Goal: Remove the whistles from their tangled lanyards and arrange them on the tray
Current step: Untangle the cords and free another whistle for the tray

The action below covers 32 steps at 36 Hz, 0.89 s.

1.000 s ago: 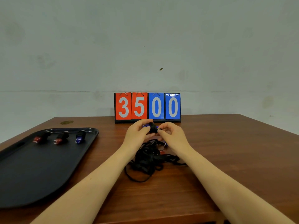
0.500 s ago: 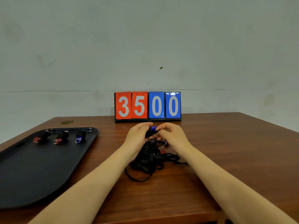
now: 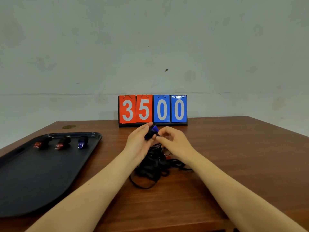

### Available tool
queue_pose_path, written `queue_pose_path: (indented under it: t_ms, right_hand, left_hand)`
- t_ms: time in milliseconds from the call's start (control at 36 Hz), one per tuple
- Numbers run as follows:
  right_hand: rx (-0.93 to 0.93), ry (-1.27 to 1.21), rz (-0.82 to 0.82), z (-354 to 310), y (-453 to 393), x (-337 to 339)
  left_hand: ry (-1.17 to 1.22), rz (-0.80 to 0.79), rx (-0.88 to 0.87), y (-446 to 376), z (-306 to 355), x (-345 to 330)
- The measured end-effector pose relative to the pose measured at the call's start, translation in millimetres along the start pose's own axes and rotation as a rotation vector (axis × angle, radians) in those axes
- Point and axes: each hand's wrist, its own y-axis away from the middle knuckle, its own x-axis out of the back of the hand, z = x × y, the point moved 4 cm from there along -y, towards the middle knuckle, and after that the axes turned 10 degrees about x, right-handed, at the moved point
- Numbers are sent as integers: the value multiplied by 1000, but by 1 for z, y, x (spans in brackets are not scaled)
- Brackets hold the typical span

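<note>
I hold the blue whistle point(image 3: 151, 132) up over the lanyard tangle point(image 3: 155, 163), left hand point(image 3: 138, 144) curled round its body to steady it, while my right hand's point(image 3: 173, 143) fingers point(image 3: 158, 138) pinch its clip to free it. Left of the tangle, three whistles point(image 3: 62, 143) lie rowed on the tray point(image 3: 25, 181).

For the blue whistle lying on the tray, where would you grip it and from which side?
Grip the blue whistle across its dark body, coming from above with a pinch on its left and right flanks. It lies lengthwise, ringed end toward the viewer, with a red whistle to its left and open tray to its right, so the right flank looks easier to reach.
</note>
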Motion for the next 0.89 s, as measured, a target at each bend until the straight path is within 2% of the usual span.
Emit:
queue_pose_path:
  t_ms: [83,194,389,556,694,889]
  right_hand:
    - [86,64,46,-4,1,3]
    - [183,232,104,-9,3,6]
    - [220,362,187,-7,3,9]
    - [216,363,240,-5,4,9]
    - [252,422,235,-2,6,8]
    - [124,266,185,-1,5,7]
  left_hand:
    - [-51,9,-43,-1,1,1]
    - [-347,60,-205,-1,4,0]
    - [-503,28,-241,0,1,-3]
    - [-509,39,-241,2,1,-3]
    - [-653,71,-294,2,3,-4]
    - [-842,72,-325,3,4,-2]
